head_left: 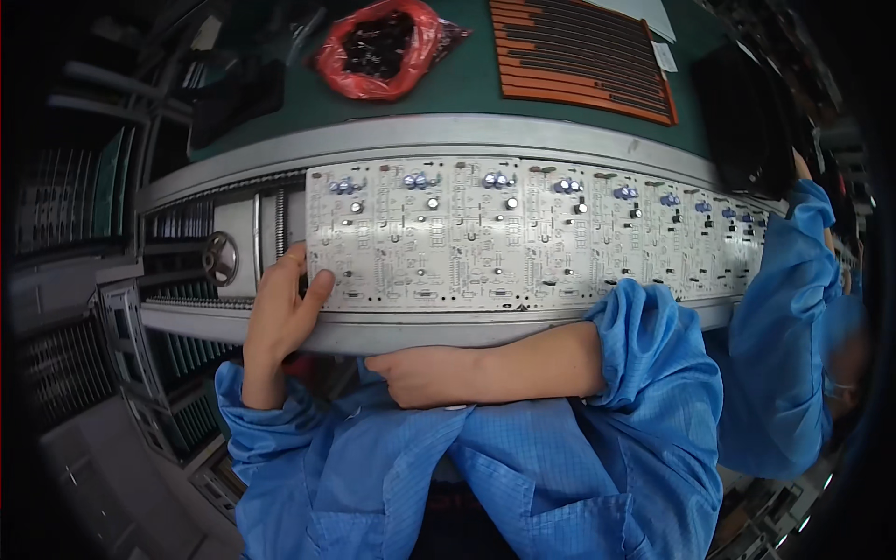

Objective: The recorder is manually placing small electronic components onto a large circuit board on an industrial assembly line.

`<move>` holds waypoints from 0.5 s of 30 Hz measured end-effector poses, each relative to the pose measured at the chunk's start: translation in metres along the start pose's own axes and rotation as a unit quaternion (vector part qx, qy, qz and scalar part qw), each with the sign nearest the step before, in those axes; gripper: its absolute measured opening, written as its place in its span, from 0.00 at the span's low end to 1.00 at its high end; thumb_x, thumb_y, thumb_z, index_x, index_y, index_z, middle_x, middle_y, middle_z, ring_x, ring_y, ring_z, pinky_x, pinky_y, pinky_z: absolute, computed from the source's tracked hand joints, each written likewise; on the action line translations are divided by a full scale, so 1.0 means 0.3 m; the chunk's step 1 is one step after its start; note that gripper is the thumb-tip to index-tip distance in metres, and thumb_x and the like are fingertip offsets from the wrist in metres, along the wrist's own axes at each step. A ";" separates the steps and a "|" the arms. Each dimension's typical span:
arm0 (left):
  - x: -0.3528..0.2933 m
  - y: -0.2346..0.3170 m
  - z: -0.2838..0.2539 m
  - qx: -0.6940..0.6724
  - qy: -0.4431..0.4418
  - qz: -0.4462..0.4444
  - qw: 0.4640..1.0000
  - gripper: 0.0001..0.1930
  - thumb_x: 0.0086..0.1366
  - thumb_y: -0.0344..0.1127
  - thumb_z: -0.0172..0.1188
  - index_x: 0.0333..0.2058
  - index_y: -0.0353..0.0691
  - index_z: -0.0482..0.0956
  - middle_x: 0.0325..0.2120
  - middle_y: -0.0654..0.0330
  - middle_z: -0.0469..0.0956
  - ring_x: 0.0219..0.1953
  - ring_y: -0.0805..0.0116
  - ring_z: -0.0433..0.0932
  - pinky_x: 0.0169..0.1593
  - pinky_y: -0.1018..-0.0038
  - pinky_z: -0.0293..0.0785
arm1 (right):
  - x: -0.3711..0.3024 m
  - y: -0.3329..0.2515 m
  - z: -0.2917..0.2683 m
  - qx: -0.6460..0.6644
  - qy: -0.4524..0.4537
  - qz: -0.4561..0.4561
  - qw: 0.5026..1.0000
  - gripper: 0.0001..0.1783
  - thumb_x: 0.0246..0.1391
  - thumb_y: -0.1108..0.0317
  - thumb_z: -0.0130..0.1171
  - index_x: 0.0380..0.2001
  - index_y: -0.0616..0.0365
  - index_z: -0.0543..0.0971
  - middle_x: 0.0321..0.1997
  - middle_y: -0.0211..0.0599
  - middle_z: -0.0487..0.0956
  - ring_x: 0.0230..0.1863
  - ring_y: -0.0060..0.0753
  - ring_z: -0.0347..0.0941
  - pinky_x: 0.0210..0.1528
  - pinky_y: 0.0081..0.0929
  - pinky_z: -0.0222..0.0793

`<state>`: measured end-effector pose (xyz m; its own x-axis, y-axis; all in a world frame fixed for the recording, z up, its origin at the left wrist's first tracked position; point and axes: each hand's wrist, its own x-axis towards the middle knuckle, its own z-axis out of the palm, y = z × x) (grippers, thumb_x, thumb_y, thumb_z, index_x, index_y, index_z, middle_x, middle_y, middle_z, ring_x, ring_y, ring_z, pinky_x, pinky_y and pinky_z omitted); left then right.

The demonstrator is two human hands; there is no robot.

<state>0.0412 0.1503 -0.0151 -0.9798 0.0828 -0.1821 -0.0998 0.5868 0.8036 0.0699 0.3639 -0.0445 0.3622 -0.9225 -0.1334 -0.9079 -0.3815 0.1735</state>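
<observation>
A white circuit board (411,238) fitted with blue and black capacitors lies on the metal conveyor rails at its left end. My left hand (285,308) grips the board's lower left edge, thumb over the top face and fingers at the side. Across my front reaches my right arm, and my right hand (420,375) is closed just below the near rail (467,331), its knuckles pointing left. The undersides of its fingers are hidden, so whatever it may hold cannot be made out.
More white boards (644,229) continue along the conveyor to the right. Behind it, a green bench (448,84) carries a red plastic bag (341,70) of small dark parts and an orange slotted tray (588,61). A co-worker's blue sleeve (789,280) is at right; racks (84,201) stand left.
</observation>
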 end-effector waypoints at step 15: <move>0.136 0.113 -0.121 0.215 -0.111 -0.107 0.964 0.30 0.73 0.53 0.43 0.30 0.27 0.77 0.21 0.41 0.74 0.28 0.47 0.76 0.36 0.60 0.70 | -0.025 0.013 -0.010 -0.014 -0.008 0.014 1.000 0.06 0.48 0.61 0.56 0.21 0.41 0.80 0.25 0.13 0.77 0.36 0.20 0.68 0.53 0.22 0.53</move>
<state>-0.0083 0.1442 0.0254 -0.8791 0.0656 -0.4721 -0.1669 0.8854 0.4338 0.0643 0.3693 -0.0398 0.3336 -0.9316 -0.1445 -0.9112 -0.3579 0.2041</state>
